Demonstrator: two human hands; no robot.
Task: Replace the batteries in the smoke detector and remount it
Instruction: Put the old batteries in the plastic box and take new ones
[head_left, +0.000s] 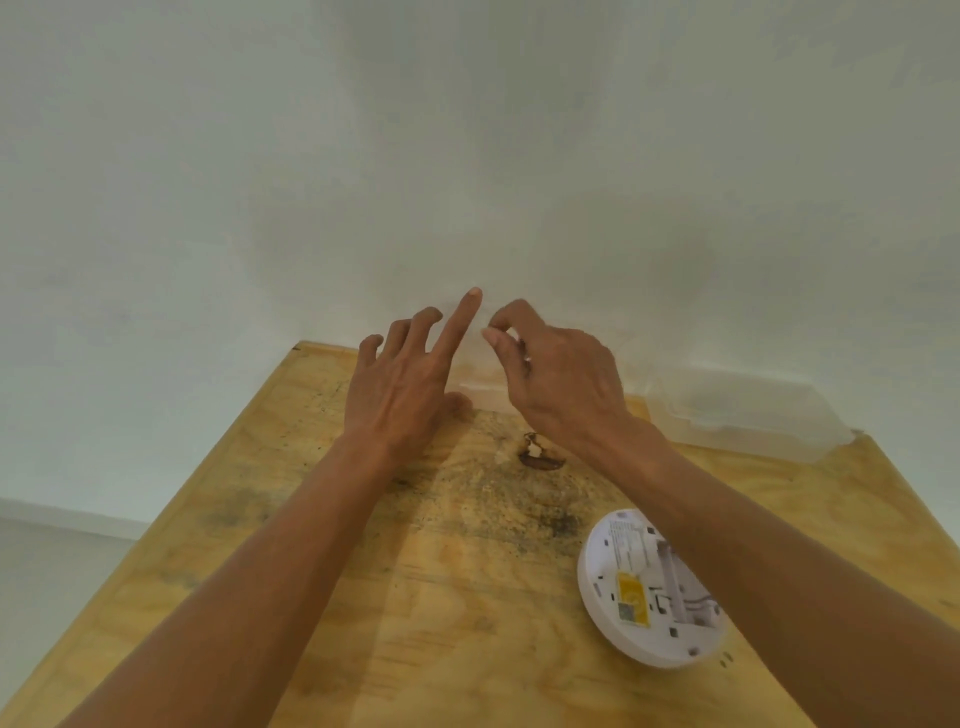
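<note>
White plastic, back side up, the smoke detector lies on the plywood tabletop, toward its right side, partly under the right forearm. A yellow label and an open-looking recess show on its back; whether batteries sit in it I cannot tell. The forearm crosses directly above it, so a careless pull back of that arm could likely knock the detector or slide it toward the near right edge.

Both hands are up at the far edge, close to the white wall. The left hand is spread, forefinger straight and pointing at the wall, other fingers loosely bent, holding nothing. The right hand has thumb and forefinger drawn close together as if pinching; anything between them is too small to make out, and something that small would be easy to drop.

A pale strip lies along the wall between the hands, and a clear plastic container sits at the far right. A dark gouge marks the wood near the right wrist. The left and middle of the tabletop give open room for moving.
</note>
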